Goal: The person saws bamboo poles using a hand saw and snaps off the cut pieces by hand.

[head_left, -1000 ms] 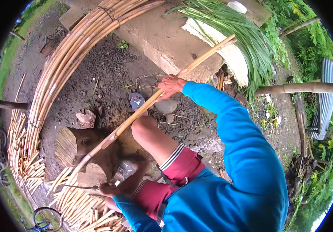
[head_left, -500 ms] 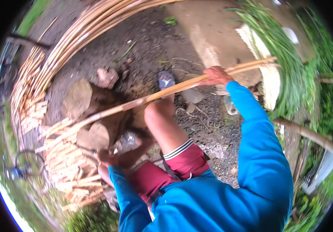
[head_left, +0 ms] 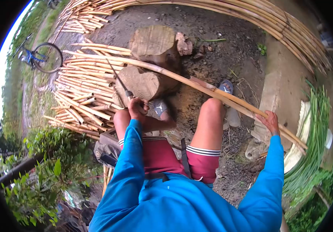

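Turned since a moment ago toward the heap of cut pieces (head_left: 83, 87), with the bundle of long poles (head_left: 278, 27) now curving along the top. Also shifted, it seems, to a right-hand grip nearer one end of the long pole (head_left: 174, 75). Judged a change of stance and hold rather than a cut.

Counted from large to small: one bundle and one heap, both with too many pieces to number; one bunch of long green leaves (head_left: 315, 135) at far right; one bicycle (head_left: 30, 56) beyond the heap; two chopped log ends (head_left: 153, 40); one long pole, slanting past the logs and over the raised knee (head_left: 213, 106), doubled toward the right, whether split or paired impossible to tell; one thin blade (head_left: 116, 75); two sandals (head_left: 226, 86).

Closed around the pole: right hand (head_left: 270, 122). Closed around the blade's handle: left hand (head_left: 136, 109). Pointed up toward the pole with the blade, contact unclear.
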Demonstrator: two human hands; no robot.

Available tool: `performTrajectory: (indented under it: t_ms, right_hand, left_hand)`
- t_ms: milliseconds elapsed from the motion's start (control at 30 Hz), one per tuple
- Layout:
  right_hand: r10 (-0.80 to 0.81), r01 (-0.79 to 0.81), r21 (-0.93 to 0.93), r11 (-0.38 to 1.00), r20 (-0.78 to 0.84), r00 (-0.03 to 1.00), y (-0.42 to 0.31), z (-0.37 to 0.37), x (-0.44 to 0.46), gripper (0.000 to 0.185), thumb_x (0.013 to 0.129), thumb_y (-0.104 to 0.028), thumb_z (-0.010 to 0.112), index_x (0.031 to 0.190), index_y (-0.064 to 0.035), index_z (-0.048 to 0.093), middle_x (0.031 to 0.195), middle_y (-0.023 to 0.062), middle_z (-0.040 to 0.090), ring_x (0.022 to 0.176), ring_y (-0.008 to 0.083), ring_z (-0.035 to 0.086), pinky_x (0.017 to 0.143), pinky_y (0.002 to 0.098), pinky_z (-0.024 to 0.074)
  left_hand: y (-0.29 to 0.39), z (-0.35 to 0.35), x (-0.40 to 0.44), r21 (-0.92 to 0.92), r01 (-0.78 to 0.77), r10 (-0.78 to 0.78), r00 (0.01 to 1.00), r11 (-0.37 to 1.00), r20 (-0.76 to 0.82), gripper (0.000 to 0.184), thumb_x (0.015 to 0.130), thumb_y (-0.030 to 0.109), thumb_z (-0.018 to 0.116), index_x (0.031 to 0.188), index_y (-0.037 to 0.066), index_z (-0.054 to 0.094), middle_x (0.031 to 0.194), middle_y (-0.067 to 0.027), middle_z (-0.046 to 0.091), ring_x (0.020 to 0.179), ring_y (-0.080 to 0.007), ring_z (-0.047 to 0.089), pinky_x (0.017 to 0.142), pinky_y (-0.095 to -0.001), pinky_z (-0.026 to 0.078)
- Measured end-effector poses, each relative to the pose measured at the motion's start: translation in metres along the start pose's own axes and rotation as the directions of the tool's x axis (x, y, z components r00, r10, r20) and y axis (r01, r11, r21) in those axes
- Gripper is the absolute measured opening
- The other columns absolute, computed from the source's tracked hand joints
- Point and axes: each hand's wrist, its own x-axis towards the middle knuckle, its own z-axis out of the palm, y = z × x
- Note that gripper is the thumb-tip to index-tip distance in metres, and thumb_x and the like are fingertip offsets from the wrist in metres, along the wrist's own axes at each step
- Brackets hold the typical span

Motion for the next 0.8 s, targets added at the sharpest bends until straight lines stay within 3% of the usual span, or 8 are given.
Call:
performTrajectory:
  t_ms: [300, 333, 467, 500, 600, 667, 733, 800]
  right_hand:
    - [-0.009, 0.015, -0.055, 0.998, 0.103, 0.995, -0.011, 0.008, -0.004, 0.060, 0.075, -0.056, 0.073, 0.063, -0.0006, 0.052, 0.064, 0.0249, 0.055, 0.066, 0.0459, 0.054, 0.062, 0.0515, 0.0418]
    - [-0.025, 0.032, -0.080, 0.996, 0.095, 0.995, -0.011, 0.009, -0.004, 0.060, 0.075, -0.056, 0.073, 0.063, -0.0006, 0.052, 0.064, 0.0251, 0.055, 0.066, 0.0461, 0.054, 0.062, 0.0517, 0.0418]
    - [-0.029, 0.036, -0.099, 0.994, 0.079, 0.996, -0.013, 0.009, -0.005, 0.060, 0.075, -0.057, 0.072, 0.064, -0.0010, 0.054, 0.066, 0.0249, 0.058, 0.068, 0.0456, 0.057, 0.064, 0.0515, 0.0450]
    - [-0.023, 0.029, -0.085, 0.996, 0.072, 0.997, -0.014, 0.008, -0.005, 0.060, 0.075, -0.057, 0.072, 0.064, -0.0010, 0.055, 0.067, 0.0247, 0.060, 0.069, 0.0454, 0.059, 0.065, 0.0515, 0.0461]
    - [0.007, 0.002, -0.086, 0.996, 0.110, 0.994, -0.014, 0.008, -0.003, 0.060, 0.075, -0.057, 0.072, 0.065, -0.0008, 0.056, 0.067, 0.0252, 0.060, 0.069, 0.0456, 0.059, 0.065, 0.0518, 0.0460]
    - [-0.020, 0.026, -0.088, 0.996, 0.061, 0.998, -0.015, 0.010, -0.007, 0.060, 0.074, -0.058, 0.072, 0.065, -0.0007, 0.056, 0.068, 0.0254, 0.061, 0.070, 0.0455, 0.059, 0.065, 0.0517, 0.0462]
    - [-0.050, 0.050, -0.093, 0.994, 0.010, 0.999, -0.015, 0.010, -0.008, 0.060, 0.074, -0.058, 0.072, 0.065, -0.0006, 0.057, 0.070, 0.0257, 0.062, 0.071, 0.0454, 0.060, 0.066, 0.0516, 0.0464]
    - [-0.008, 0.012, -0.098, 0.995, 0.043, 0.999, -0.020, 0.008, -0.007, 0.061, 0.073, -0.059, 0.073, 0.067, 0.0000, 0.058, 0.072, 0.0259, 0.063, 0.072, 0.0451, 0.061, 0.067, 0.0513, 0.0469]
  left_hand:
    - [0.005, 0.004, 0.004, 0.012, 0.030, -0.029, 0.997, 0.999, -0.073, 0.026, 0.082, 0.032, 0.059, 0.078, 0.008, 0.050, 0.059, -0.0116, 0.057, 0.039, -0.0208, 0.048, 0.039, -0.0316, 0.043]
    - [0.008, 0.012, -0.001, 0.181, 0.018, 0.014, 0.985, 0.983, -0.174, 0.029, 0.086, 0.033, 0.057, 0.073, 0.009, 0.048, 0.055, -0.0079, 0.050, 0.039, -0.0193, 0.046, 0.037, -0.0303, 0.041]
    - [0.014, 0.028, -0.033, 0.385, 0.029, 0.002, 0.997, 0.922, -0.081, 0.027, 0.088, 0.027, 0.053, 0.070, 0.007, 0.047, 0.058, -0.0054, 0.049, 0.043, -0.0176, 0.046, 0.040, -0.0302, 0.040]
    - [0.012, 0.027, -0.039, 0.685, -0.272, 0.194, 0.962, 0.676, 0.190, 0.025, 0.086, 0.026, 0.054, 0.072, 0.006, 0.047, 0.060, -0.0052, 0.050, 0.048, -0.0169, 0.048, 0.044, -0.0305, 0.040]
    - [0.010, 0.041, -0.063, 0.709, -0.258, -0.017, 0.934, 0.657, 0.356, 0.022, 0.082, 0.022, 0.056, 0.081, 0.001, 0.052, 0.067, -0.0059, 0.053, 0.060, -0.0142, 0.052, 0.055, -0.0316, 0.041]
    - [-0.011, 0.033, -0.057, 0.757, -0.461, 0.027, 0.861, 0.463, 0.508, 0.023, 0.082, 0.023, 0.057, 0.084, 0.000, 0.053, 0.067, -0.0078, 0.053, 0.061, -0.0160, 0.052, 0.055, -0.0329, 0.040]
    - [-0.032, 0.031, -0.049, 0.808, -0.206, -0.132, 0.935, 0.553, 0.329, 0.035, 0.087, 0.035, 0.057, 0.083, 0.000, 0.053, 0.066, -0.0107, 0.050, 0.061, -0.0210, 0.050, 0.056, -0.0376, 0.040]
    - [-0.042, 0.041, -0.049, 0.773, -0.217, -0.099, 0.936, 0.596, 0.339, 0.041, 0.096, 0.042, 0.049, 0.078, 0.005, 0.051, 0.057, -0.0022, 0.045, 0.047, -0.0105, 0.043, 0.045, -0.0280, 0.033]
